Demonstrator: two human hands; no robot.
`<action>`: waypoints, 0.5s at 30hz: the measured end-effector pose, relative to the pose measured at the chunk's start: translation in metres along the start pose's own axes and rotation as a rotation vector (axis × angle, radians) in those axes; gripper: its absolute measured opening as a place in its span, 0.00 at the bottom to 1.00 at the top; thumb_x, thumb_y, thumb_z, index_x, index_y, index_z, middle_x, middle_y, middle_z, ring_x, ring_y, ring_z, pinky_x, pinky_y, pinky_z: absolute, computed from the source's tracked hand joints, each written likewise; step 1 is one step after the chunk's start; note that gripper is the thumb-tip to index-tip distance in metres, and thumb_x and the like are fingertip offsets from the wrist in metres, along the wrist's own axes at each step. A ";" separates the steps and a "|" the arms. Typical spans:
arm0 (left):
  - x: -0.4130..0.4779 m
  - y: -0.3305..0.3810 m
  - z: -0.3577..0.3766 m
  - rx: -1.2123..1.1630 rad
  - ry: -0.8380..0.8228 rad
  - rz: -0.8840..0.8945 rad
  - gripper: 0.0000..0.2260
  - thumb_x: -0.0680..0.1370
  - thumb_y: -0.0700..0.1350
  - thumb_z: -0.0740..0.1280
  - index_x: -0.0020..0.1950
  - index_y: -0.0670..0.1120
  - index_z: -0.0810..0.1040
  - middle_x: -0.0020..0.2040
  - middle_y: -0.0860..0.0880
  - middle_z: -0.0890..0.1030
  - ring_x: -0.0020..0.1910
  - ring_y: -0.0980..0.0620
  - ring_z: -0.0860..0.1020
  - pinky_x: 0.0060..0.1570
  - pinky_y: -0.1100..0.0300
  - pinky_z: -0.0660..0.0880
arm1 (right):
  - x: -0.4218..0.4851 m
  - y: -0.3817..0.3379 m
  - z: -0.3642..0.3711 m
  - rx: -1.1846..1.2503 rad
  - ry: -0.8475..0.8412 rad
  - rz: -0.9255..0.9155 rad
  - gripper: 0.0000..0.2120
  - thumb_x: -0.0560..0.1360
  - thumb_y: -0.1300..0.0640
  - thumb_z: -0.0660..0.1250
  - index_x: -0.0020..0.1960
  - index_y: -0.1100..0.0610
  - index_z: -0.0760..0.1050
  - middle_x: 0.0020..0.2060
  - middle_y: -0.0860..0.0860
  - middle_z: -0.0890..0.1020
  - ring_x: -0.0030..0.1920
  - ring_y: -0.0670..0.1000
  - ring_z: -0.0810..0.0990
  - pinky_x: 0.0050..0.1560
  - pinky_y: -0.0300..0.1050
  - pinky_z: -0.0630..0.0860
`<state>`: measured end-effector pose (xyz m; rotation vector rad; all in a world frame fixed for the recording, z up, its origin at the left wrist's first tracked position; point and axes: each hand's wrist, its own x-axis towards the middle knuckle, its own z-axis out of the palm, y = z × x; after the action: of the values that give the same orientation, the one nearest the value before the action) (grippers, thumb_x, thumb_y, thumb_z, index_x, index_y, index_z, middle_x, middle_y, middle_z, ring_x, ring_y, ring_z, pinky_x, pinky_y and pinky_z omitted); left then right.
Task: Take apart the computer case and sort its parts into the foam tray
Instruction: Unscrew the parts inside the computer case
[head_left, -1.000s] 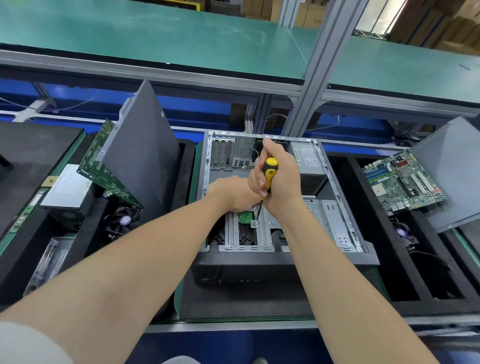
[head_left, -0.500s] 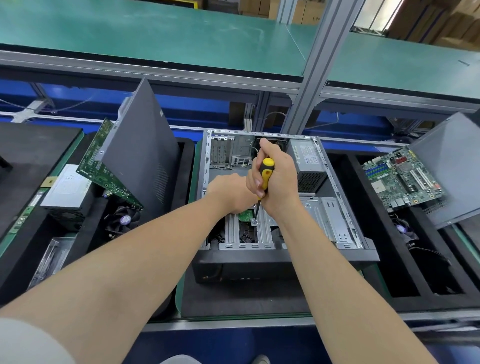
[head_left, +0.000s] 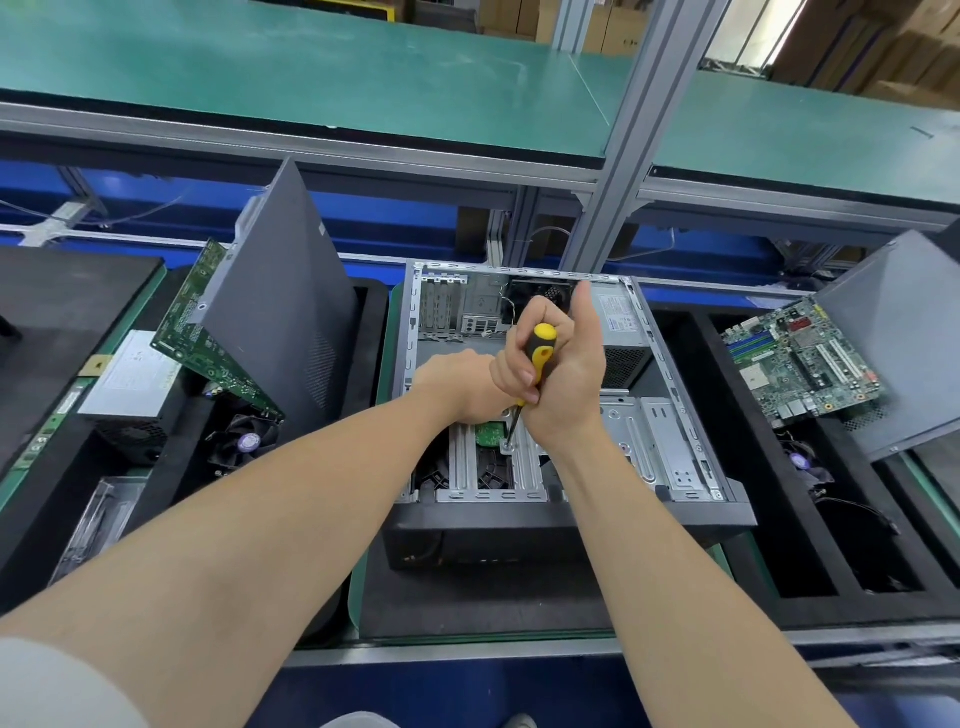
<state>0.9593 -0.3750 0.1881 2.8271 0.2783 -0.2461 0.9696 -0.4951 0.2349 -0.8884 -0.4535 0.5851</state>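
A: Yellow-black screwdriver (head_left: 537, 358) gripped in right hand (head_left: 563, 374), shaft near-upright, tip on screw (head_left: 506, 445) just below hand, inside computer case (head_left: 675, 499) mid-worktop.
B: Left hand (head_left: 460, 387)?
A: Beside it, w/ grip hidden, can't tell.

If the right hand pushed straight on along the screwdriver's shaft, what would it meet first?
The right hand drives the screwdriver down; its tip already looks seated on a screw in the drive cage.

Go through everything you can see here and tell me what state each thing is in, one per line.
Computer case: lying flat, side open.
Screwdriver: gripped, tip on a screw.
Right hand: closed on the screwdriver, thumb up.
Left hand: resting inside the case.
Side panel: off, leaning.
Right motherboard: removed, tilted.
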 end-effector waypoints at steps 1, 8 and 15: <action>0.000 0.000 0.000 0.009 -0.010 0.004 0.18 0.66 0.62 0.50 0.38 0.52 0.72 0.35 0.52 0.79 0.33 0.51 0.77 0.31 0.59 0.68 | -0.001 0.000 0.001 -0.040 0.013 -0.030 0.25 0.86 0.44 0.55 0.38 0.60 0.67 0.21 0.53 0.63 0.20 0.50 0.54 0.25 0.44 0.49; 0.000 0.002 0.000 0.030 0.012 -0.009 0.31 0.56 0.67 0.42 0.41 0.50 0.75 0.39 0.49 0.79 0.36 0.46 0.77 0.38 0.53 0.75 | -0.013 0.009 0.021 -0.345 0.601 -0.145 0.24 0.85 0.42 0.63 0.39 0.59 0.78 0.28 0.55 0.76 0.28 0.52 0.72 0.27 0.43 0.71; 0.003 -0.003 0.004 0.023 0.014 0.016 0.14 0.65 0.58 0.52 0.35 0.51 0.70 0.33 0.51 0.76 0.31 0.51 0.74 0.30 0.60 0.68 | -0.010 0.011 0.019 -0.219 0.283 -0.075 0.24 0.80 0.40 0.65 0.33 0.55 0.70 0.24 0.49 0.60 0.26 0.50 0.55 0.28 0.43 0.52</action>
<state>0.9605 -0.3725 0.1829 2.8535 0.2579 -0.2276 0.9479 -0.4847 0.2356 -1.1399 -0.2958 0.3374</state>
